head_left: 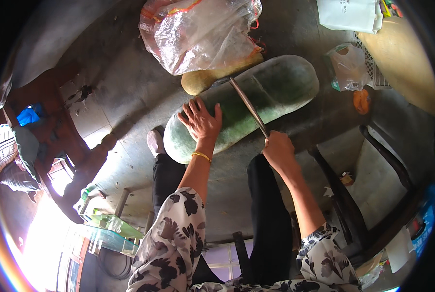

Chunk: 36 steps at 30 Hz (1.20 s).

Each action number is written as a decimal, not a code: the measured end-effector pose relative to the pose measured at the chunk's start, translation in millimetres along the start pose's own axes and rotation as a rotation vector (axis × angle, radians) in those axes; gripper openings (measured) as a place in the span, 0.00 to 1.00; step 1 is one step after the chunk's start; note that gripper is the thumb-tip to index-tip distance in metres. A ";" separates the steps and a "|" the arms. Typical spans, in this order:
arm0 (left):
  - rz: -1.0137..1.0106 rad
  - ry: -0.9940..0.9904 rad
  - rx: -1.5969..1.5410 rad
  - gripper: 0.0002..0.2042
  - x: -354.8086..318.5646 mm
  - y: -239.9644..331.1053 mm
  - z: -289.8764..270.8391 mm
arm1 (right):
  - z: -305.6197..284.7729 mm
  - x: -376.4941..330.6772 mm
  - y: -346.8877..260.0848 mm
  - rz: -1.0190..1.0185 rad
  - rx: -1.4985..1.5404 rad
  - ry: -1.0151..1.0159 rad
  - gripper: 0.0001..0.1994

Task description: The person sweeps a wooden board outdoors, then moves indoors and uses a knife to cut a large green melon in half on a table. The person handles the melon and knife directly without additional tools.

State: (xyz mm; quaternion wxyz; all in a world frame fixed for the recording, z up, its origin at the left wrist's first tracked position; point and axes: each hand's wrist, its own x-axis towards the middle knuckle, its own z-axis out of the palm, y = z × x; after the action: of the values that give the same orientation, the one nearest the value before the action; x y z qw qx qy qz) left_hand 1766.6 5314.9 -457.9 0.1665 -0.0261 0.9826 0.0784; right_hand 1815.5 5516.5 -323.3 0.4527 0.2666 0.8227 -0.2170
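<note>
A big, long green winter melon (pixel 282 83) lies slantwise on the grey floor ahead of me. My left hand (pixel 204 121) rests on its left part, palm down with fingers spread. A knife (pixel 249 107) crosses the melon near its middle, its blade seen almost edge-on. My right hand (pixel 279 149) is closed round the knife's handle at the melon's near side. How deep the blade sits in the rind, I cannot tell. Just behind the melon lies a yellowish-tan gourd (pixel 196 82), partly covered by a clear plastic bag (pixel 198 36).
Dark wooden chair legs (pixel 341 194) stand at the right. A plastic bag (pixel 349 65), an orange item (pixel 361 101) and a round tan board (pixel 402 58) are at the far right. Dark wooden furniture (pixel 47 117) fills the left, with a glass-topped stand (pixel 113 236) nearer me.
</note>
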 end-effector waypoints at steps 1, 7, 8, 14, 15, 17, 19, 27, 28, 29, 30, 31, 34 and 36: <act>-0.007 -0.027 -0.015 0.33 1.1 -0.2 -0.3 | -1.1 -5.7 6.7 0.006 -0.012 -0.020 0.06; 0.019 0.024 0.017 0.32 4.9 0.6 -2.2 | 1.4 -36.9 37.4 -0.005 -0.050 0.022 0.07; 0.008 -0.007 0.021 0.32 5.2 0.2 -2.3 | 2.0 -40.6 40.4 -0.016 -0.023 0.027 0.07; 0.053 0.089 0.064 0.29 4.3 -1.4 1.2 | -8.7 -40.9 47.7 -0.021 -0.089 -0.038 0.07; 0.054 0.095 0.074 0.29 4.3 -1.4 1.8 | -11.1 -38.6 46.8 -0.023 -0.132 -0.055 0.07; 0.054 0.094 0.103 0.29 4.3 -1.0 2.4 | -11.0 -33.6 43.3 0.005 -0.156 -0.088 0.08; 0.036 0.051 0.074 0.31 5.4 -0.4 2.1 | -3.6 -27.3 41.3 0.079 -0.124 -0.115 0.08; 0.055 0.002 0.116 0.28 12.6 -2.9 5.4 | 114.8 26.1 94.4 -0.043 0.013 0.180 0.07; 0.049 -0.001 0.127 0.28 11.9 -3.8 7.4 | 131.4 34.8 106.8 -0.100 -0.012 0.236 0.08; 0.048 -0.007 0.135 0.28 12.0 -4.9 9.4 | 146.1 41.8 117.9 -0.136 0.012 0.249 0.09; 0.058 0.017 0.140 0.28 11.5 -4.6 12.0 | 157.6 50.0 129.2 -0.153 0.028 0.252 0.10; 0.058 0.026 0.134 0.29 10.6 -4.9 13.2 | 168.7 55.8 137.1 -0.168 0.048 0.253 0.10; 0.063 0.032 0.124 0.30 8.9 -3.5 15.4 | 183.3 68.4 147.8 -0.272 0.034 0.368 0.12; 0.055 0.046 0.115 0.30 10.7 -2.7 15.0 | 178.3 69.4 142.4 -0.275 -0.009 0.375 0.11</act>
State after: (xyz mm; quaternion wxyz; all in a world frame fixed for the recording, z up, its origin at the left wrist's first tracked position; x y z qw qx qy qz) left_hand 1761.5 5314.4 -475.8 0.1426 0.0086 0.9894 0.0256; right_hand 1987.0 5535.3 -487.8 0.2594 0.1857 0.9220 -0.2194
